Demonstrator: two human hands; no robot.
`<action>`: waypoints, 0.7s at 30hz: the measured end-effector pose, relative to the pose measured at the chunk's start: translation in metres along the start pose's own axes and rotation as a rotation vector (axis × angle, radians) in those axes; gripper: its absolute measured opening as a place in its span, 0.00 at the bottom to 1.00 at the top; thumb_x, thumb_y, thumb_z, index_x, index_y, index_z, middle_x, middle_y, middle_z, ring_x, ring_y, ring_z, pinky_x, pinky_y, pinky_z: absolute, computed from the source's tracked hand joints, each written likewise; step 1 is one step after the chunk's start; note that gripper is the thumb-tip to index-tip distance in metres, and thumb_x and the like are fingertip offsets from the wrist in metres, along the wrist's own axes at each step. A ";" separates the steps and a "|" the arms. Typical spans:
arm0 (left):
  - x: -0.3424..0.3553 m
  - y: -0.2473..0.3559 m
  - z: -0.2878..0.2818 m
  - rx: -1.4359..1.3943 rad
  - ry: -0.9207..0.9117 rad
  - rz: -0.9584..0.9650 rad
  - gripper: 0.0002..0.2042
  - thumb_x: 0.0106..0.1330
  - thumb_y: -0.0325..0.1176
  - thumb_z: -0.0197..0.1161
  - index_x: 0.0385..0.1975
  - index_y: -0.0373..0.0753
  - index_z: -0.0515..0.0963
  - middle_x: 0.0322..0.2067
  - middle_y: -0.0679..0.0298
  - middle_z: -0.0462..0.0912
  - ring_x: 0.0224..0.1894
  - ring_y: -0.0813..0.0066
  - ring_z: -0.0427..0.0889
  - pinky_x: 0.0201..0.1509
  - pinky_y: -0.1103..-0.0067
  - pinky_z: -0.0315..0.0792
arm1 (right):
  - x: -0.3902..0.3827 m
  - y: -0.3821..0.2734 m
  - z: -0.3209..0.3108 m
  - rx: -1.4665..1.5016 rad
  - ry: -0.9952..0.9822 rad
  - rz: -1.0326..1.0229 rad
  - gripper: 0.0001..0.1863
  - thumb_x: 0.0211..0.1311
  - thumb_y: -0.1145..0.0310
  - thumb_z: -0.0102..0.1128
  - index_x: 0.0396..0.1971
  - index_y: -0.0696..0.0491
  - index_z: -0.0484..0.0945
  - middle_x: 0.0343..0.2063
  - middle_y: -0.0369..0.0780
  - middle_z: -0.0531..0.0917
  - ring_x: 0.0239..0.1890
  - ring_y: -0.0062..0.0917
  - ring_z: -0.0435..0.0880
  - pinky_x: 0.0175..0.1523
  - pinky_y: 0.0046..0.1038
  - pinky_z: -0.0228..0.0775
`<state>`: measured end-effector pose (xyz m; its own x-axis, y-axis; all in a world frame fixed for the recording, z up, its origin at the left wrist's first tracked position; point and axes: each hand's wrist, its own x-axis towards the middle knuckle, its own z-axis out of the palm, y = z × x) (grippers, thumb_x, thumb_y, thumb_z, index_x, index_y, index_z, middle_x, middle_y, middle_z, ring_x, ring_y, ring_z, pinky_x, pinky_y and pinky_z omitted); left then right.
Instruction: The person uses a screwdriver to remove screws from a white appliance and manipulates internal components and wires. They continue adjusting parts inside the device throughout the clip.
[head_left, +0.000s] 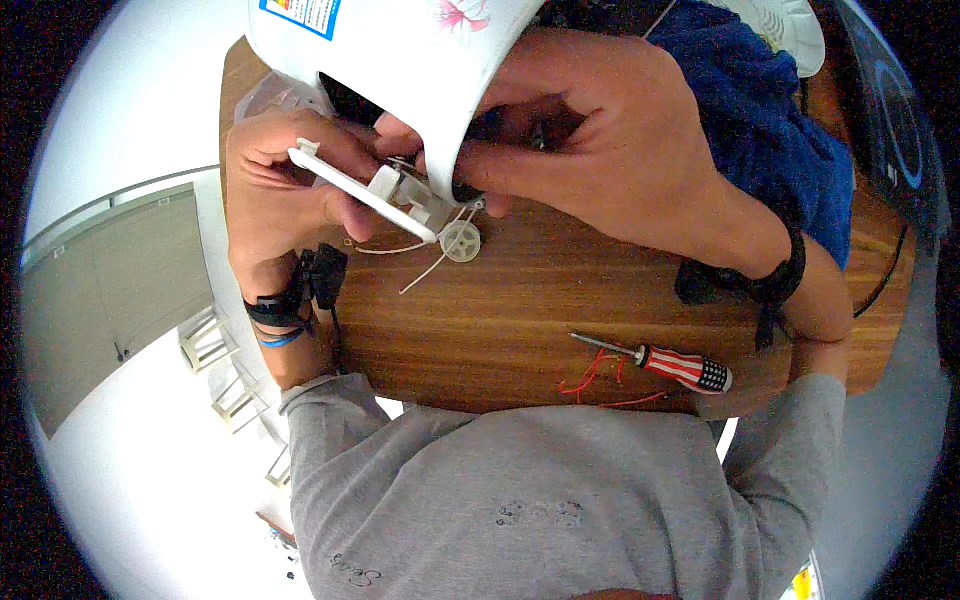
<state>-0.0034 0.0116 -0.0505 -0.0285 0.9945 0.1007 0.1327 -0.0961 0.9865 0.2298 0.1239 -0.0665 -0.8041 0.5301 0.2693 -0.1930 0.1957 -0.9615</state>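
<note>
Head view, looking straight down: both hands work at the far edge of a wooden desk (560,300). The left hand (290,195) has its fingers clenched around a flat white plastic panel (365,190), which is tilted and carries small white clips and thin wires. The right hand (610,150) grips the rim of a white appliance housing (400,60), its fingers curled over the edge and partly hidden inside; the housing is tipped above the desk, touching the panel. Just below the panel hangs a small round white part (461,241) with thin wires trailing onto the wood. Nearer the person, well apart from the hands, lies a screwdriver (665,362) with a red-and-white striped handle beside loose red wire (600,380). A blue cloth (770,120) sits behind the right wrist.
</note>
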 end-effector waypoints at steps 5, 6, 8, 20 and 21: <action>0.001 0.000 0.004 -0.030 -0.043 0.008 0.18 0.39 0.30 0.84 0.27 0.31 0.82 0.31 0.53 0.88 0.35 0.68 0.88 0.39 0.79 0.81 | -0.003 -0.004 0.000 0.048 0.001 0.076 0.14 0.58 0.81 0.67 0.45 0.60 0.82 0.34 0.42 0.88 0.28 0.22 0.87 0.31 0.21 0.81; 0.000 -0.001 0.003 -0.043 -0.065 0.010 0.18 0.40 0.31 0.84 0.27 0.31 0.82 0.31 0.53 0.88 0.35 0.69 0.88 0.39 0.79 0.81 | -0.004 -0.003 -0.001 0.059 0.004 0.094 0.14 0.57 0.81 0.67 0.45 0.60 0.82 0.34 0.42 0.88 0.28 0.23 0.88 0.31 0.21 0.81; -0.001 -0.004 0.001 -0.046 -0.083 0.018 0.19 0.41 0.34 0.84 0.27 0.31 0.82 0.31 0.54 0.88 0.35 0.69 0.88 0.39 0.79 0.81 | 0.004 0.002 -0.012 -0.098 -0.029 -0.140 0.12 0.56 0.75 0.70 0.41 0.57 0.83 0.34 0.42 0.88 0.31 0.28 0.89 0.36 0.25 0.82; -0.004 -0.012 0.002 -0.052 -0.028 0.032 0.20 0.43 0.39 0.84 0.27 0.35 0.80 0.33 0.53 0.88 0.39 0.66 0.88 0.41 0.77 0.81 | 0.003 0.020 -0.013 -0.117 -0.016 -0.298 0.10 0.56 0.74 0.70 0.38 0.57 0.82 0.32 0.41 0.87 0.32 0.25 0.89 0.37 0.23 0.81; -0.004 -0.012 0.001 -0.064 -0.036 0.031 0.20 0.43 0.38 0.84 0.27 0.34 0.80 0.33 0.52 0.88 0.40 0.65 0.88 0.41 0.77 0.81 | 0.004 0.019 -0.013 -0.097 -0.012 -0.319 0.10 0.56 0.74 0.70 0.38 0.57 0.82 0.32 0.41 0.87 0.32 0.26 0.89 0.37 0.23 0.81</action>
<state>-0.0034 0.0088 -0.0626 0.0104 0.9918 0.1275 0.0694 -0.1279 0.9894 0.2306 0.1407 -0.0832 -0.7183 0.4200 0.5547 -0.3821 0.4282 -0.8190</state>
